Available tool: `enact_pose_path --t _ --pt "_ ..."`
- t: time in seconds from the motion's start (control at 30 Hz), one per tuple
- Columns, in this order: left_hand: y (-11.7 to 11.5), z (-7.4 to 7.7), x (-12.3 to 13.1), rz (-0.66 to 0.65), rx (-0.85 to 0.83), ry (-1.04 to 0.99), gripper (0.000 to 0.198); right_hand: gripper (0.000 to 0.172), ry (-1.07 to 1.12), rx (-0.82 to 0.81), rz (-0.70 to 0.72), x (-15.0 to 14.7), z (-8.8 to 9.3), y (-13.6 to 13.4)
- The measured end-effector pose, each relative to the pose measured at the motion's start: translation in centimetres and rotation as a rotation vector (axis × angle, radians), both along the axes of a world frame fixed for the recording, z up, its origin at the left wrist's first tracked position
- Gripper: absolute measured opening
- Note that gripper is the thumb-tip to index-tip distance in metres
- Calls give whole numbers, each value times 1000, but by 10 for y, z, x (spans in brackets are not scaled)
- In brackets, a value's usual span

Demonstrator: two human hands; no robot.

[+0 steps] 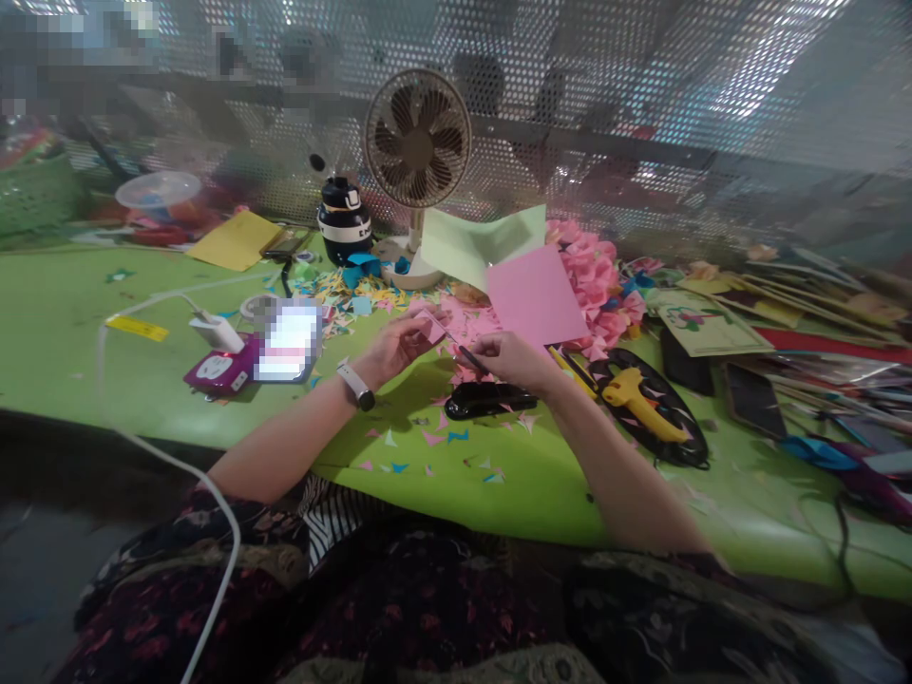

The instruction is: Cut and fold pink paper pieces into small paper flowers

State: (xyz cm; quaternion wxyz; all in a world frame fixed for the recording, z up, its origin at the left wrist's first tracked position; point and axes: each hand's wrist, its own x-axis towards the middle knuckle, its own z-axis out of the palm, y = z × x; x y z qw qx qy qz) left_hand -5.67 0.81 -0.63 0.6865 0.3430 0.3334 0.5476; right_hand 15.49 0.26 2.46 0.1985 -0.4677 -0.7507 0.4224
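My left hand (399,344) pinches a small folded pink paper piece (431,326) above the green table (85,351). My right hand (514,361) is closed around scissors (470,359), whose dark blades point toward that paper. Both hands hover just behind a black stapler (490,400) lying on the table. Small paper offcuts are scattered in front of the stapler. A white watch is on my left wrist.
A desk fan (417,142) stands at the back, with a pink sheet (536,296) and pale green sheet (479,242) beside it. Pink paper flowers (595,275) pile at the right. A yellow glue gun (641,404), a phone (286,344) and a white charger cable (142,446) lie nearby.
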Motion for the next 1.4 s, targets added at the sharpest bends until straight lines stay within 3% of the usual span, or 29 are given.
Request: enact_pose_path --t 0.37,0.67,0.77,0.87,1.0,1.17,1.4 --pt "9 -9 -7 15 -43 9 20 51 -89 -65 -26 2 7 -1" --pt "12 -14 -11 72 7 56 15 52 111 -181 -21 9 6 5" --pt "14 -17 -13 120 33 163 13 51 116 -107 -105 14 -2 13" --pt "16 -20 -17 179 97 366 17 46 -12 82 -229 21 -11 24" --pt "15 -22 -20 234 216 592 22 36 -355 289 -308 31 -17 31" --pt "17 -23 -22 268 360 759 26 33 -645 331 -346 32 -19 33" --pt "20 -23 -20 252 420 778 23 25 -728 317 -396 31 -16 32"
